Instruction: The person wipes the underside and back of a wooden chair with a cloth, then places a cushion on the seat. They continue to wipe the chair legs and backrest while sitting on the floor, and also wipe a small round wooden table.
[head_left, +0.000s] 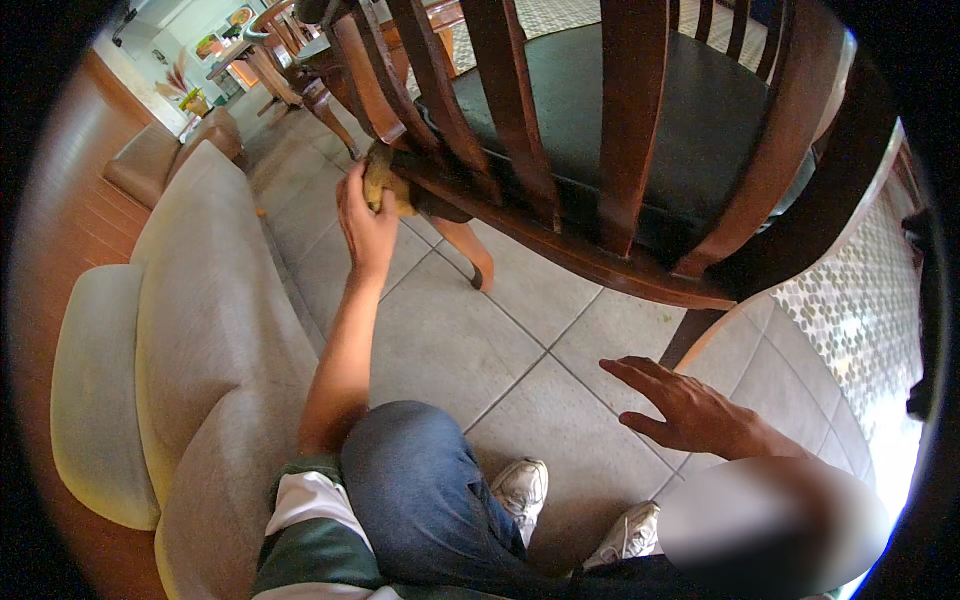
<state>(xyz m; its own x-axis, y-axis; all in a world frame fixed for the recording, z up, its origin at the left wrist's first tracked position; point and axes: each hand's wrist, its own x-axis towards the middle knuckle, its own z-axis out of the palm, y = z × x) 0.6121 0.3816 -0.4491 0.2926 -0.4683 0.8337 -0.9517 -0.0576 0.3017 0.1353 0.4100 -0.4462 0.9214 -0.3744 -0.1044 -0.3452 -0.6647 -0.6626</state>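
Observation:
My left hand grips a yellowish-brown cloth and presses it to the lower left corner of a dark wooden chair, under the slatted back. The cloth covers part of that corner. Behind the slats is the chair's black padded seat. A curved wooden chair leg comes down to the floor just right of the cloth. My right hand holds nothing, fingers apart, above the floor by the chair's near right leg.
On my left stands a beige upholstered sofa, with a brown padded seat beyond it. Grey floor tiles lie beneath me, and patterned tiles are on the right. More wooden chairs and a table stand farther off.

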